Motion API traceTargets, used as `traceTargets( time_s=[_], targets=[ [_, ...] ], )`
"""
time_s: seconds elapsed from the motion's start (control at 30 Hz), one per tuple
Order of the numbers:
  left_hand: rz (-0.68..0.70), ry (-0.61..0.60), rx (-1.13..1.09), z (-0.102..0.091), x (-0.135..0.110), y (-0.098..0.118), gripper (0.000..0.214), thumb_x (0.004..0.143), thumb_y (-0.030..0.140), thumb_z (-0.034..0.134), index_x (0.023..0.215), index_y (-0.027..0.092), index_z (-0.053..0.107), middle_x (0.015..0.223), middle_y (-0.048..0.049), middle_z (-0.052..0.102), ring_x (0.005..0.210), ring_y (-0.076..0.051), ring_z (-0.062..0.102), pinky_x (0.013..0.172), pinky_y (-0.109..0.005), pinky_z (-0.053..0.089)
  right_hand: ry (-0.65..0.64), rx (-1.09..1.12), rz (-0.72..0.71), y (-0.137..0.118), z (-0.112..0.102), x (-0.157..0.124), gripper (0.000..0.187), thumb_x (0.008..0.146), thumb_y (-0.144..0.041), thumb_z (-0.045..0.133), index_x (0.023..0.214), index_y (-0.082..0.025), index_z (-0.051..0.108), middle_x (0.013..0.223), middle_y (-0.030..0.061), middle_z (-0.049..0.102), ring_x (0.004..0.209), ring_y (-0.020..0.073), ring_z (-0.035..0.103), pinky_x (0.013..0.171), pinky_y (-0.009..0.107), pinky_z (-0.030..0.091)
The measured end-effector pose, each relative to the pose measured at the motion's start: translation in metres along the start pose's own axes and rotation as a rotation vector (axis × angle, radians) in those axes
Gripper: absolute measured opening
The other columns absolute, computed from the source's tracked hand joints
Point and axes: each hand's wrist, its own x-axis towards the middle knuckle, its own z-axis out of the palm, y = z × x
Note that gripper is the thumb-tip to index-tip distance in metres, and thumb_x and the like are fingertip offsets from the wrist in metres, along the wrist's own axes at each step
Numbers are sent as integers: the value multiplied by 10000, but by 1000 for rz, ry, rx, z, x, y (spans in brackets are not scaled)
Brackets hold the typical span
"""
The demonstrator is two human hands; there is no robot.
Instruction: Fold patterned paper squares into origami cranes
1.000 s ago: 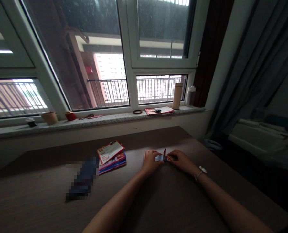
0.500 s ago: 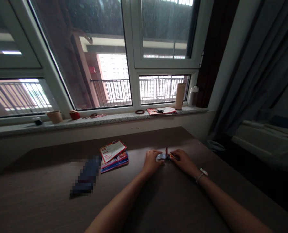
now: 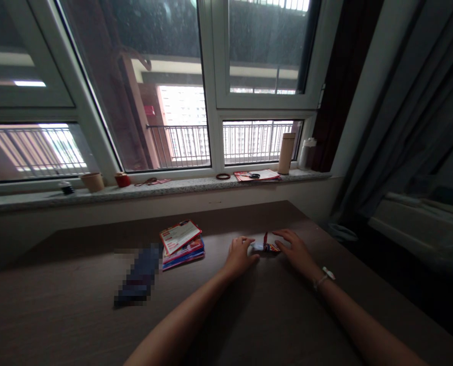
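Note:
A small folded paper piece (image 3: 272, 247), printed red, yellow and blue with a pale left end, rests on the brown table between my hands. One red part of it sticks up. At its pale end is my left hand (image 3: 238, 257), thumb and forefinger apart on either side; whether they touch the paper I cannot tell. My right hand (image 3: 295, 252) is spread beside the printed end, fingers apart and holding nothing. A bracelet (image 3: 324, 276) circles the right wrist.
Left of my hands lies a stack of printed cards (image 3: 183, 252), with a pixelated dark object (image 3: 139, 277) beside it. On the windowsill (image 3: 188, 186) stand a tan flask (image 3: 286, 153), a clear bottle (image 3: 306, 154), a brown cup (image 3: 92, 181) and a red spool (image 3: 122, 179); scissors (image 3: 253, 176) lie on papers.
My right hand has opened and drawn slightly right, off the printed end of the folded paper, which shows more now. The left hand stays around the pale end. The view has shifted slightly.

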Motion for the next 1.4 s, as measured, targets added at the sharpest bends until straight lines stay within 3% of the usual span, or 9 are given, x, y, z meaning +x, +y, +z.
traceTargets(
  time_s=[0.27,0.5,0.7,0.87,1.0,1.2,1.4],
  targets=[
    [53,-2,37,-21,-13,-4,511,752,278,697,1239,195,567,1197,-98,558,1146,-256,469,1010,-387,381,100,-4,-187,-54,-5,-1,260,907,-295,472,1103,-251,636,1115,86,591,1110,243,515,986,419,420],
    [85,72,189,-45,-53,-17,321,790,212,628,1110,192,638,1143,-105,585,1120,-256,497,994,-407,410,-155,24,-316,-89,25,-11,413,880,-111,412,1214,-285,580,1187,78,560,1145,220,504,1007,425,428],
    [46,134,304,-57,-82,-27,246,805,232,612,1045,220,663,1162,-101,601,1115,-265,517,998,-445,405,-319,-21,-372,-90,60,-16,534,833,-13,400,1276,-277,539,1263,81,545,1207,206,477,1039,410,417],
    [8,127,331,-61,-92,-30,258,838,267,587,1083,245,666,1175,-81,613,1120,-254,529,1028,-437,380,-353,-91,-347,-81,80,-18,435,835,-41,451,1205,-223,588,1238,94,569,1191,215,488,1032,396,419],
    [-3,126,313,-61,-92,-30,262,831,260,590,1078,238,675,1161,-89,622,1108,-250,537,1007,-415,401,-373,-108,-349,-78,87,-20,293,886,-148,483,1124,-220,639,1135,95,615,1088,215,542,970,379,452],
    [-3,140,307,-63,-90,-28,240,818,242,595,1040,246,686,1139,-79,632,1096,-245,544,983,-408,422,-368,-105,-362,-78,89,-16,250,896,-172,488,1073,-224,657,1054,79,627,1020,207,553,923,360,461],
    [-79,280,355,-79,-80,-38,294,829,212,563,1109,221,656,1216,-99,595,1166,-269,508,1044,-432,366,-383,-120,-347,-81,100,-3,236,882,-148,491,1043,-199,657,1031,76,630,1000,203,552,918,346,456]
  ],
)
